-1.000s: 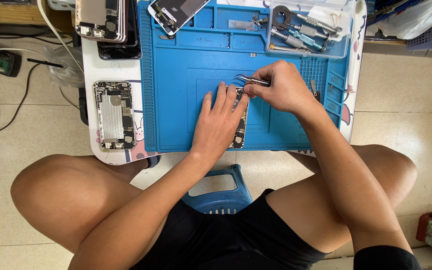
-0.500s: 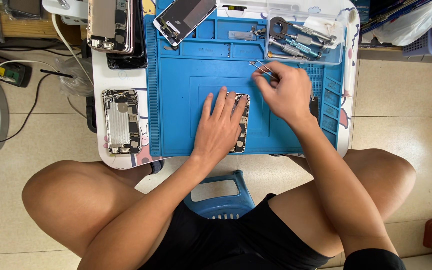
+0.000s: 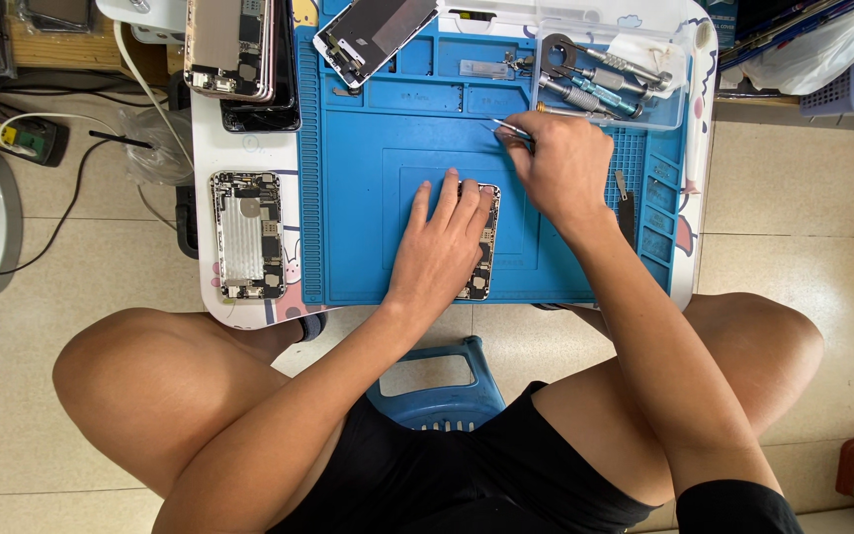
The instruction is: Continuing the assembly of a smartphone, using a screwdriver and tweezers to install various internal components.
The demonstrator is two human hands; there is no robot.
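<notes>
My left hand (image 3: 442, 247) lies flat, fingers spread, on an opened phone body (image 3: 481, 259) that rests on the blue work mat (image 3: 368, 178). My right hand (image 3: 560, 163) is up and to the right of that phone, closed on thin metal tweezers (image 3: 506, 127) whose tips point up-left over the mat. A clear tray of screwdrivers (image 3: 600, 84) sits just beyond the right hand.
A second opened phone body (image 3: 247, 235) lies on the white table left of the mat. A stack of phones (image 3: 234, 49) and a detached screen (image 3: 373, 35) are at the far edge. A power strip (image 3: 7, 129) and cables lie on the floor at left; a blue stool (image 3: 437, 391) stands below.
My right hand has lifted away from the phone with the tweezers and moved up toward the tool tray. The left hand stays pressed on the phone.
</notes>
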